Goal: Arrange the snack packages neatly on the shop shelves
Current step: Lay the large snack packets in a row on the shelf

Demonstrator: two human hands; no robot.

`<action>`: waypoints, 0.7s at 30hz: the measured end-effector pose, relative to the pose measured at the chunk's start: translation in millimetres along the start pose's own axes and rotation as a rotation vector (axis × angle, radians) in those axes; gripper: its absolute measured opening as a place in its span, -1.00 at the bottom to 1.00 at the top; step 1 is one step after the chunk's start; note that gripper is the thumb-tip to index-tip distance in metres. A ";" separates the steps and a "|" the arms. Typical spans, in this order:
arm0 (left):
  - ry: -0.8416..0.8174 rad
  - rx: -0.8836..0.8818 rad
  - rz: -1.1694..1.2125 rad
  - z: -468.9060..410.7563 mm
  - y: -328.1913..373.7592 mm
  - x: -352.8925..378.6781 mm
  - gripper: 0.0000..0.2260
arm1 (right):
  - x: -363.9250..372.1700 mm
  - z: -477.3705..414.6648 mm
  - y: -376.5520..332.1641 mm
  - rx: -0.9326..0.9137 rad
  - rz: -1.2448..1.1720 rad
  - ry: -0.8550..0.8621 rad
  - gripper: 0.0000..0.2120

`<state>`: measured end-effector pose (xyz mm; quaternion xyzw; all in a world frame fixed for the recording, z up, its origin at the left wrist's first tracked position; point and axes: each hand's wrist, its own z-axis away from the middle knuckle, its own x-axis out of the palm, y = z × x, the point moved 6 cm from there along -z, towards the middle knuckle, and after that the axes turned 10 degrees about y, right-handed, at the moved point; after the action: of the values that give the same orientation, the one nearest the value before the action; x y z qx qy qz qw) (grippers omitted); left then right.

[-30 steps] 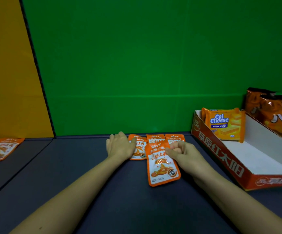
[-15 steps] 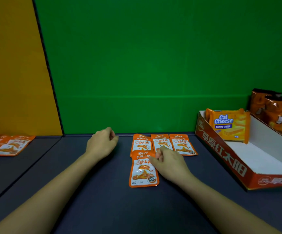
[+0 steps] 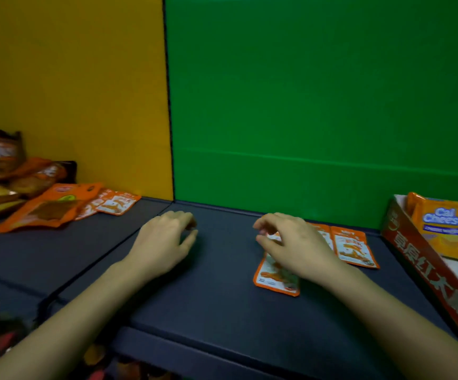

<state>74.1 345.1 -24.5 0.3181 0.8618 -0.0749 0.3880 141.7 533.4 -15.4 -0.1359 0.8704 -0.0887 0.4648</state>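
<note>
I'm looking down at a dark shelf [image 3: 222, 319] backed by a green panel [image 3: 304, 105], with a yellow panel [image 3: 71, 78] to its left. One orange sachet [image 3: 276, 279] lies flat, in front of a back row of sachets [image 3: 352, 248] set against the green panel. My right hand [image 3: 293, 242] covers its upper half, fingers bent and slightly apart. The blur keeps me from telling whether they pinch it or only rest on it. My left hand [image 3: 164, 242] sits on bare shelf well to the left, loosely curled and holding nothing. I judge the job as barely begun: a short row is laid and a second is started. A jumbled pile of packages [image 3: 44, 207] waits on the left under the yellow panel. On the right, a red display carton [image 3: 428, 259] holds a Cal Cheese pack [image 3: 447, 229].
</note>
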 end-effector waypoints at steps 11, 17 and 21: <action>0.008 -0.154 -0.207 94.5 -103.7 -92.9 -0.72 | 66.0 -13.4 -145.4 -0.236 -0.051 -0.171 -0.72; 0.007 -0.190 -0.227 134.9 -176.9 -140.6 -0.61 | 108.3 -21.5 -216.5 -0.157 -0.101 -0.185 -0.76; -0.022 -0.156 -0.236 154.7 -222.1 -162.7 -0.56 | 137.9 -29.3 -257.0 -0.059 -0.120 -0.174 -0.78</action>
<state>116.3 32.6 -40.4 0.1827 0.8920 -0.0561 0.4097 83.7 246.7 -35.2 -0.2085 0.8194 -0.0785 0.5281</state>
